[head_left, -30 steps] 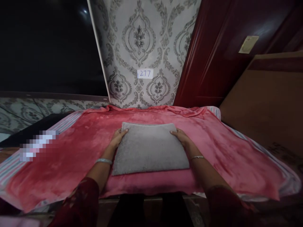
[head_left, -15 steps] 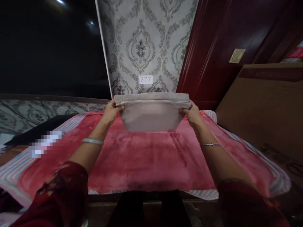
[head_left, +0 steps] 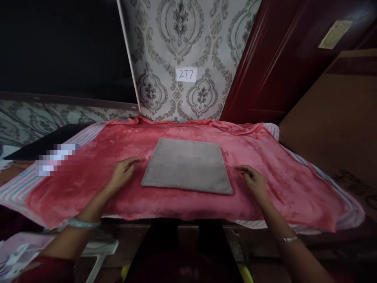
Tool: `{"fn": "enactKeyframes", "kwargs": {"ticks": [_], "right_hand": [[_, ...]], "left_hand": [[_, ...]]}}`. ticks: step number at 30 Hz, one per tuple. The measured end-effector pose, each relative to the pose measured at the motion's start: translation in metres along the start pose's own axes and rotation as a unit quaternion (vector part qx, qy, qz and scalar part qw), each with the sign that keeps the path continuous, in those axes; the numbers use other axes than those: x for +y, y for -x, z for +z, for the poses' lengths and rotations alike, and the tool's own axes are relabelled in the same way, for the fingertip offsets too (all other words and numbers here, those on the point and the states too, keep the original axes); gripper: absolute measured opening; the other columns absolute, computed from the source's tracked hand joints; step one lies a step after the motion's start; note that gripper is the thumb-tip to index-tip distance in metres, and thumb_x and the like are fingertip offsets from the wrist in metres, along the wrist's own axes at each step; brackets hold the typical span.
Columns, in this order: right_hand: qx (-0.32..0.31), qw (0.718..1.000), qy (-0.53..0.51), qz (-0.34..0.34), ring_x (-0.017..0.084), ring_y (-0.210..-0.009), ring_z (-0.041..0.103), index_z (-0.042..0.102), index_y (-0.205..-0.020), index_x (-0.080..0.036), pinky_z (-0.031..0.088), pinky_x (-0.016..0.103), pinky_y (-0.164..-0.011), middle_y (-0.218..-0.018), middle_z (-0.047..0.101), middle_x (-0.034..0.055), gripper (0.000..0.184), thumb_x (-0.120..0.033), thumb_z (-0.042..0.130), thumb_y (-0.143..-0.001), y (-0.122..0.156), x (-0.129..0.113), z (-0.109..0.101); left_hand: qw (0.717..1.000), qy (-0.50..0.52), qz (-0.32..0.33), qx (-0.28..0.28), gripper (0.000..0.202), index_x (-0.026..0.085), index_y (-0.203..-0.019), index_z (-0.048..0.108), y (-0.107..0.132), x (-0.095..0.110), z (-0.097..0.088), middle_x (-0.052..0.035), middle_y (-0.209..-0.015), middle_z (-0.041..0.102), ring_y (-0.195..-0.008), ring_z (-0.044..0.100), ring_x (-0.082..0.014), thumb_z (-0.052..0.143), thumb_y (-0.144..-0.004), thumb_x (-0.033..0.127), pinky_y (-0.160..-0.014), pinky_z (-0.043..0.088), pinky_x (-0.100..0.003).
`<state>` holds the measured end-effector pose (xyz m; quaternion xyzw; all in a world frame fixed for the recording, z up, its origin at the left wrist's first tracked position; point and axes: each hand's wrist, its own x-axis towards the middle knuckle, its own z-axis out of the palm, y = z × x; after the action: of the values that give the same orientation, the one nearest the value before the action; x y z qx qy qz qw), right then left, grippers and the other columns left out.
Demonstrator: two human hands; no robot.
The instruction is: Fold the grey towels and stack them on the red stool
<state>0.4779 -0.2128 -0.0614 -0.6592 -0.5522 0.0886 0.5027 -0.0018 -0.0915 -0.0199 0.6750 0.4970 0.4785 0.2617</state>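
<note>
A flat grey plush mat (head_left: 188, 167) lies on a red plush blanket (head_left: 165, 206) with striped edging. Its surface is smooth, and its near edge sits slightly askew. To its left, my left hand (head_left: 125, 171) hovers a little apart from the mat, index finger reaching inward and the other fingers loosely bent. On the opposite side, my right hand (head_left: 255, 184) is likewise off the mat, with its fingers pointing inward and half curled. Neither hand holds anything.
A large dark screen (head_left: 64, 51) stands at the back left. A paper label reading 277 (head_left: 186, 74) is on the patterned wall. To the right are a dark red door frame (head_left: 250, 78) and a big cardboard box (head_left: 332, 118). A white chair-like frame (head_left: 98, 251) shows at the lower left.
Both hands held the grey mat up by its sides before. Now it lies flat on the blanket, and the hands have let go and drawn apart toward me. The view has tilted down.
</note>
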Motion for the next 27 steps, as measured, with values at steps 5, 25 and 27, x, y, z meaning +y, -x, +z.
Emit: {"fn": "enactKeyframes", "kwargs": {"ticks": [5, 25, 27], "right_hand": [[-0.134, 0.982, 0.082, -0.101, 0.028, -0.136, 0.052, 0.055, -0.146, -0.017, 0.037, 0.051, -0.117, -0.146, 0.058, 0.0106, 0.059, -0.031, 0.039, -0.092, -0.032, -0.092, 0.09], [-0.157, 0.951, 0.264, -0.026, 0.031, -0.153, 0.026, 0.035, -0.159, -0.017, 0.024, 0.058, -0.121, -0.165, 0.031, 0.0137, 0.068, -0.052, 0.036, -0.101, 0.017, -0.018, 0.071], [-0.148, 0.956, 0.254, -0.015, 0.031, -0.153, 0.026, 0.035, -0.16, -0.018, 0.025, 0.059, -0.12, -0.165, 0.032, 0.0137, 0.068, -0.051, 0.034, -0.101, 0.023, -0.009, 0.065]], "left_hand": [[0.979, -0.158, 0.1, -0.078, 0.052, 0.018, -0.129, 0.067, -0.029, 0.016, 0.058, -0.0125, -0.141, 0.064, -0.134, 0.055, -0.0313, 0.057, -0.081, 0.034, -0.118, 0.039, -0.047], [0.933, -0.294, 0.107, -0.18, 0.058, 0.026, -0.149, 0.052, -0.008, 0.005, 0.105, -0.0116, -0.164, 0.035, -0.154, 0.024, -0.0374, 0.05, -0.095, 0.046, -0.122, 0.021, -0.064], [0.936, -0.284, 0.103, -0.179, 0.057, 0.025, -0.149, 0.052, -0.008, 0.007, 0.106, -0.0115, -0.164, 0.035, -0.154, 0.024, -0.0367, 0.05, -0.095, 0.045, -0.123, 0.019, -0.064]]}}
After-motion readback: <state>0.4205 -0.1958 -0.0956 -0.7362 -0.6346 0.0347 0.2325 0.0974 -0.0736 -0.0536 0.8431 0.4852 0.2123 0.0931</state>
